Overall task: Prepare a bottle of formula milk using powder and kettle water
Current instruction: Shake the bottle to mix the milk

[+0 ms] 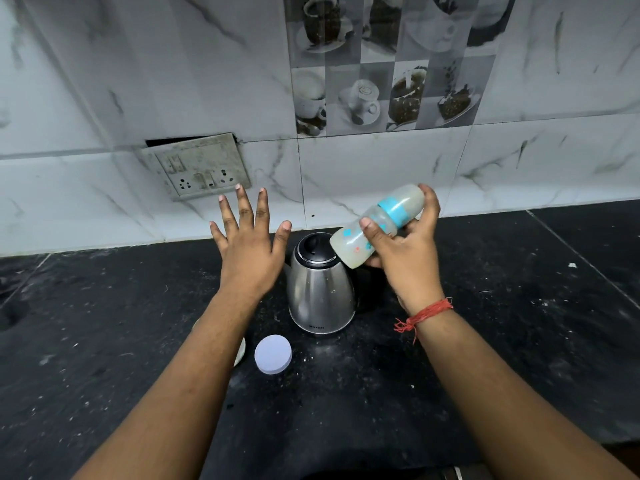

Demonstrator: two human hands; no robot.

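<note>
Bottle: your right hand (pixel 401 251) clamps the feeding bottle (pixel 375 225) tilted in the air, cap end up toward the wall; clear plastic, teal collar, cloudy inside.
Left hand: your left hand (pixel 247 244) is empty, fingers spread.
Kettle: rounded steel kettle (pixel 320 292), black lid, just below the bottle.
Lid: flat pale round lid (pixel 273 354) on the speckled black counter (pixel 519 341).

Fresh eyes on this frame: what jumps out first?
The right hand holds a capped baby bottle tilted on its side, above and just right of the steel kettle at centre. The left hand hovers open and empty, left of the kettle. A round pale lid lies on the black counter in front.
</note>
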